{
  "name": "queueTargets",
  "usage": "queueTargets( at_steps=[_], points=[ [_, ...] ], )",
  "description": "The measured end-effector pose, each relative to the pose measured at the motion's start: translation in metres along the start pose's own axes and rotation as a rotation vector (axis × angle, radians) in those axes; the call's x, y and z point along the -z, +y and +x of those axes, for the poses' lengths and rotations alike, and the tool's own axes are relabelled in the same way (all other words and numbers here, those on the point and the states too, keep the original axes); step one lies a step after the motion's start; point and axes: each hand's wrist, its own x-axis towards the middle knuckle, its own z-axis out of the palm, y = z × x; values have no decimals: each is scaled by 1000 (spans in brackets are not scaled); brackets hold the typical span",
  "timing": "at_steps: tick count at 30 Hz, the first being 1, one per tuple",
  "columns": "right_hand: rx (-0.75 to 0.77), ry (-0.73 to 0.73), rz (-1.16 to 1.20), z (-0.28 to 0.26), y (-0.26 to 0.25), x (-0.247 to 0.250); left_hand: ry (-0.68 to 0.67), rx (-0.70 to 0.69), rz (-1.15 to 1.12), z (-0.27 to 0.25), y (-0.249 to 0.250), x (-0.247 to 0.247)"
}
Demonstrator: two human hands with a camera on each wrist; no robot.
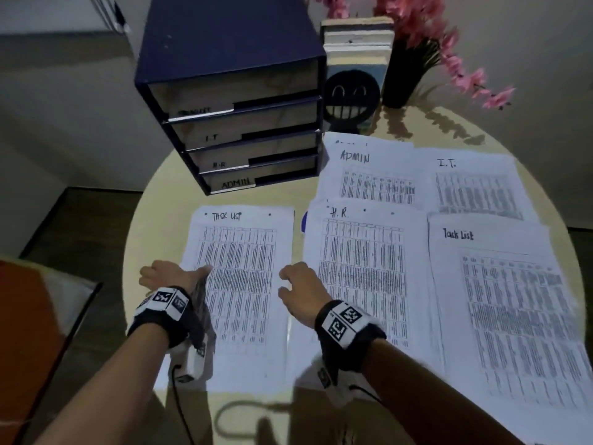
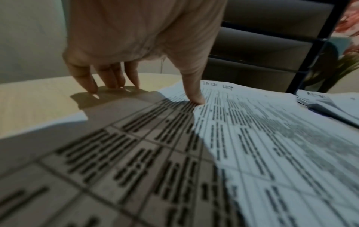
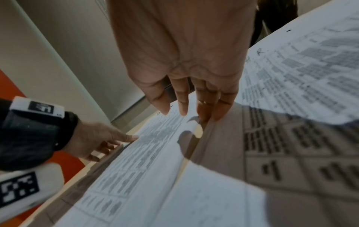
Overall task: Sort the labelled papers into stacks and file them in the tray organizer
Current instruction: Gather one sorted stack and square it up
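Note:
A paper stack headed "Task List" [image 1: 239, 284] lies at the table's front left. My left hand [image 1: 173, 276] is at its left edge: the thumb [image 2: 196, 98] presses on the top sheet, and the other fingers [image 2: 108, 83] touch the bare table beside it. My right hand [image 1: 295, 284] has its straight fingers [image 3: 182, 107] pointing down at the stack's right edge, beside the "H.R." stack [image 1: 362, 271]. Neither hand grips paper. Behind lie the "ADMIN" stack [image 1: 369, 175] and the "I.T." stack [image 1: 475, 184]. A second "Task List" stack [image 1: 513, 303] lies at the right. The dark blue tray organizer [image 1: 231, 59] stands at the back left.
The trays are labelled I.T, H.R and ADMIN, and the top label is unreadable. Upright books [image 1: 356, 43], a black grinning figure [image 1: 349, 94] and a vase of pink flowers [image 1: 414, 65] stand behind the papers. The round table [image 1: 154, 220] ends close on the left, where an orange seat [image 1: 29, 316] sits.

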Motion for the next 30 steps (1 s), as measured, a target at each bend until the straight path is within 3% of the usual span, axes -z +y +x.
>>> queueTargets(
  at_steps=[3,7,11,15,18,23,27,30],
  points=[
    [7,57,-50,4,-11,-17,-56,-92,69,10,-7,-1],
    [-53,131,-3,9,-15,-28,-185,-330,-147,5,0,10],
    [-157,250,366,14,-14,-24,-80,-756,-255,-28,15,45],
    [-190,431,807,21,-7,-2,-172,-981,-491,-63,37,91],
    [-115,496,996,9,-9,37,-285,-1002,-663,-85,65,104],
    [-22,794,783,-17,27,121,-355,-897,-872,-112,123,66],
    [-186,1003,692,-55,94,177,-564,-834,-678,-148,155,6],
    [-342,1012,597,-89,158,197,-619,-814,-556,-179,163,-42]
  ],
)
